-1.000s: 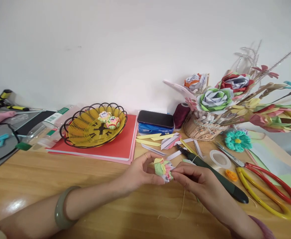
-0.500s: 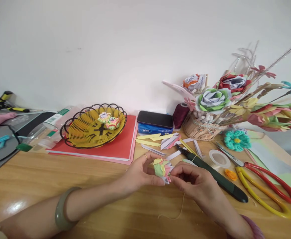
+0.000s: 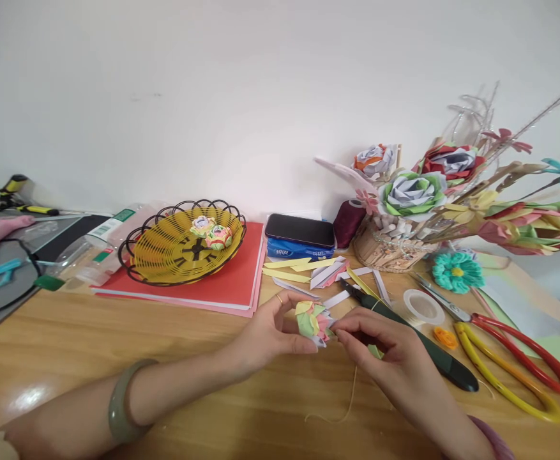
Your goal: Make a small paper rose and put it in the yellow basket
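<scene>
My left hand (image 3: 284,329) holds a small folded-paper flower (image 3: 312,321) between thumb and fingers, its petals yellow, green, pink and white. Close at its right side, my right hand (image 3: 378,348) pinches what looks like a small green paper piece (image 3: 375,351), which shows at the fingertips and again below the fingers. Whether that piece touches the flower is hard to make out. A thin beige thread (image 3: 351,399) trails from under my right hand onto the wooden table (image 3: 241,409).
Paper strips (image 3: 287,275), a dark green cutter (image 3: 418,338), a tape roll (image 3: 423,306) and red-and-yellow-handled scissors (image 3: 504,358) lie right of my hands. Behind are a yellow basket (image 3: 165,259) with two paper flowers, a phone (image 3: 299,229) and a flower-filled basket (image 3: 385,246).
My right fingertips have drawn slightly right, away from the flower, and green paper now shows at them and below them. The flower has turned a little in my left hand.
</scene>
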A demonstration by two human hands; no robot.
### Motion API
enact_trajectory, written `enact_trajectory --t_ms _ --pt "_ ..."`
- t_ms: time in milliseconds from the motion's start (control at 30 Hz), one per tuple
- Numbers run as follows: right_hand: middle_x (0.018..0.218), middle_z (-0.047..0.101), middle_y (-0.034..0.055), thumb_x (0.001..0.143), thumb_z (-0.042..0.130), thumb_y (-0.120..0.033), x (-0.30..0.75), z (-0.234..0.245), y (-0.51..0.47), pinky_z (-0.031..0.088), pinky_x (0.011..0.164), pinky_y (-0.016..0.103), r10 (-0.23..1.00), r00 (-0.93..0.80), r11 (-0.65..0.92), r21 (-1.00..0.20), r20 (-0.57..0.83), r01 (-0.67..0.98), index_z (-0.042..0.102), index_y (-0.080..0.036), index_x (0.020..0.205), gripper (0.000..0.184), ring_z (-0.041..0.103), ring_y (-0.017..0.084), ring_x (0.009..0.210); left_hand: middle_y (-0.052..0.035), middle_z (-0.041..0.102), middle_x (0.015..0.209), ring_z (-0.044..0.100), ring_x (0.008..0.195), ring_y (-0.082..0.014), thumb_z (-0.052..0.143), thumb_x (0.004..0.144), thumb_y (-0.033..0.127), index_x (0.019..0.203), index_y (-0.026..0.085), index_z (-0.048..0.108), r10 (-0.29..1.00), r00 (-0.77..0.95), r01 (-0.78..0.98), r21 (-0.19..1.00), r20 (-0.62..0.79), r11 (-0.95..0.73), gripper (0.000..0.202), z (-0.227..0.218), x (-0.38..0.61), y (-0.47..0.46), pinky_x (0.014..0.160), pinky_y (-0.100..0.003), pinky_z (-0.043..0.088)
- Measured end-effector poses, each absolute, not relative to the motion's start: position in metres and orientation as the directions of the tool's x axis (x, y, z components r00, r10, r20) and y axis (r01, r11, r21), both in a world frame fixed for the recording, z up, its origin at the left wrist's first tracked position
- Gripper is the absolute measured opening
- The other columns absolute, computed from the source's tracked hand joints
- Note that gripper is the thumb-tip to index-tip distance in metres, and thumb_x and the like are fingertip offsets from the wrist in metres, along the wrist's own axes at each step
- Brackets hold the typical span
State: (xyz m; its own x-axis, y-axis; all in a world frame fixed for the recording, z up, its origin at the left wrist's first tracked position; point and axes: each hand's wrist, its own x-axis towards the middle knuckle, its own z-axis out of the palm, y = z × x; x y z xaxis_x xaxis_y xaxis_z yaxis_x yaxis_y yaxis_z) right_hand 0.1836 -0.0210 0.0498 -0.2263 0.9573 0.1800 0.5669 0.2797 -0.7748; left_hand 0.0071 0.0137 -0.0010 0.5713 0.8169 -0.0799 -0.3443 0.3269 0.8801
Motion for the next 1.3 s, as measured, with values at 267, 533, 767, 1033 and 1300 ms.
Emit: enact_trajectory --t_ms 267,533,767,1033,1300 --pt "0.068 0.059 -0.0010 0.082 0.051 -0.020 0.186 0.048 -0.024 0.042 0.050 0.022 0.930 -0.182 0.365 -0.740 0.319 0.565 0.061 -0.021 0.075 0.013 0.052 0.011 0.056 -0.0021 0.059 0.105 0.059 0.086 -0.0153 0.080 0.053 0.011 0.104 0.023 0.055 0.825 0.564 -0.392 0.868 -0.035 0.305 0.058 -0.002 0.007 0.016 0.079 -0.030 0.042" --pt "0.069 0.054 -0.0005 0.081 0.050 -0.010 0.186 0.046 -0.030 0.043 0.047 0.020 0.845 -0.116 0.485 -0.657 0.522 0.577 0.055 -0.022 0.078 0.013 0.051 0.011 0.059 -0.0029 0.064 0.098 0.061 0.088 -0.0172 0.077 0.057 0.009 0.102 0.022 0.050 0.826 0.564 -0.418 0.855 -0.021 0.307 0.054 0.007 0.006 0.012 0.078 -0.029 0.042" --pt "0.077 0.062 0.0040 0.078 0.056 -0.006 0.186 0.036 -0.033 0.048 0.053 0.023 0.624 -0.397 0.712 -0.281 0.673 0.643 0.059 -0.018 0.095 0.021 0.058 0.013 0.064 -0.0008 0.065 0.094 0.060 0.085 -0.0121 0.077 0.056 0.007 0.102 0.022 0.051 0.823 0.567 -0.429 0.842 -0.031 0.328 0.055 0.009 0.008 0.010 0.077 -0.024 0.044" --pt "0.073 0.068 0.0067 0.081 0.051 -0.006 0.193 0.038 -0.033 0.048 0.055 0.028 0.408 -0.615 0.795 0.068 0.675 0.603 0.061 -0.011 0.097 0.019 0.062 0.017 0.067 -0.0028 0.066 0.092 0.063 0.079 -0.0137 0.079 0.053 0.008 0.100 0.019 0.050 0.807 0.583 -0.417 0.817 -0.095 0.398 0.056 0.011 0.008 0.008 0.067 -0.022 0.047" --pt "0.068 0.060 0.0007 0.075 0.055 -0.003 0.188 0.048 -0.039 0.048 0.053 0.026 0.660 -0.218 0.641 -0.388 0.719 0.662 0.054 -0.023 0.088 0.024 0.058 0.014 0.059 -0.0024 0.063 0.092 0.064 0.074 -0.0150 0.080 0.052 0.009 0.097 0.020 0.047 0.808 0.583 -0.424 0.819 -0.081 0.387 0.057 0.009 0.009 0.010 0.062 -0.024 0.048"
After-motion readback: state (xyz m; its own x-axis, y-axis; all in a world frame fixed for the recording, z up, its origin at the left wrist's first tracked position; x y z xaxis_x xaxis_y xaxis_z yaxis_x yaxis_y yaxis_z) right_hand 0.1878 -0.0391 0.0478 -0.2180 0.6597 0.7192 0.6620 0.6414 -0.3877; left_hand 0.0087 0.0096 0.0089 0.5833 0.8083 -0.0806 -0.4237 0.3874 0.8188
